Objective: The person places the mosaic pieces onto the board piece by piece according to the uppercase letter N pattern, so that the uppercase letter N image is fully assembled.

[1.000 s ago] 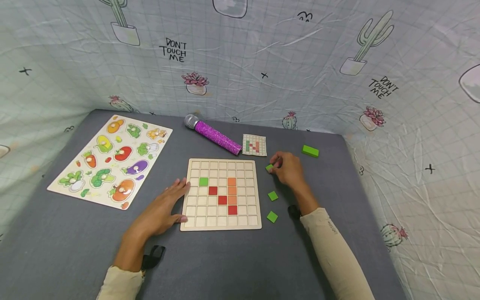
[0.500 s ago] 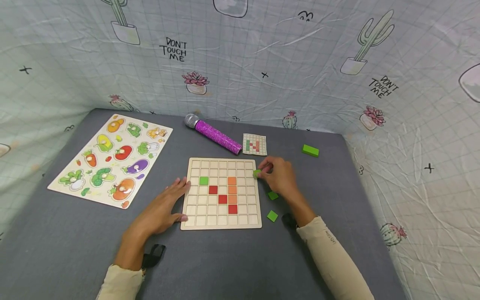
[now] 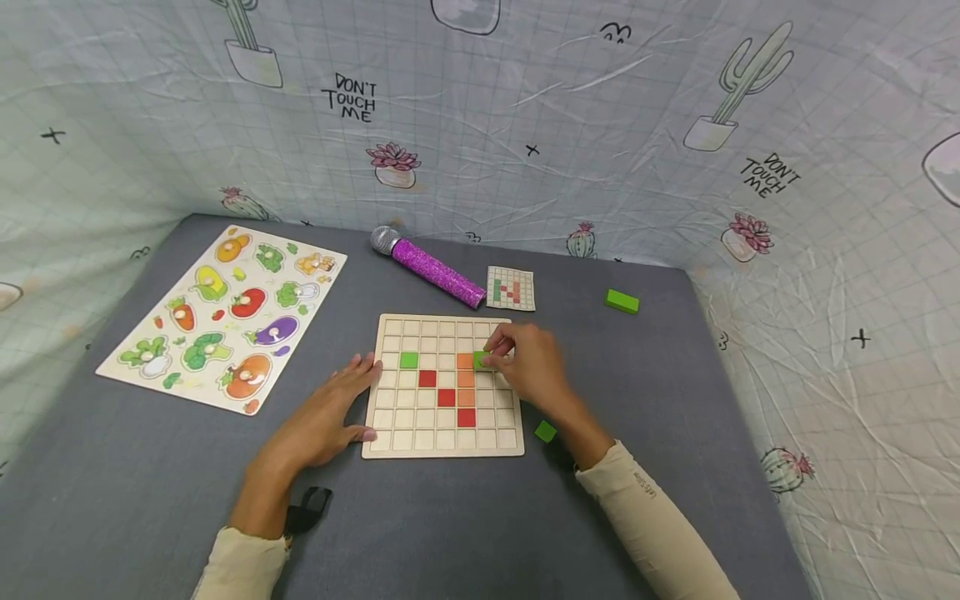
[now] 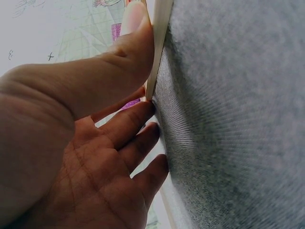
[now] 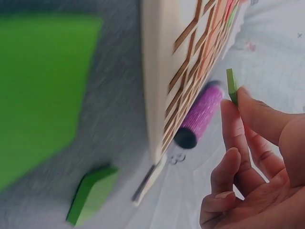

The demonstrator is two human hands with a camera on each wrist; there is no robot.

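- So the right hand (image 3: 532, 367) had a green tile (image 5: 231, 86) pinched between thumb and fingertips, other fingers loosely bent.
- That tile was up over the right half of the wooden grid board (image 3: 442, 455), right next to the top orange square as the head cam saw it. The right wrist cam showed it clear of the board, not seated in a cell.
- Left hand (image 3: 330, 417) wasn't clamped on anything: fingers relaxed and a bit apart, resting along the board's left edge, with the thumb near the front corner. The two hands were well apart, one on each side of the board.
- Already sitting in cells: three orange squares (image 3: 465, 379) stacked in one column, three red squares (image 3: 447, 397) stepping down on a diagonal to end right under the orange ones, and a lone green square (image 3: 408, 360) up and left of the reds.
- One loose green piece (image 3: 545, 431) lay on the grey table (image 3: 450, 533) just off the board's right side, close to the right forearm.
- Behind the board: a small pattern card (image 3: 511, 288), right by the end of a glittery purple microphone (image 3: 435, 269).
- Farther right was a chunky green block (image 3: 622, 301), and over on the left a veggie puzzle board (image 3: 225, 321), lying at an angle.
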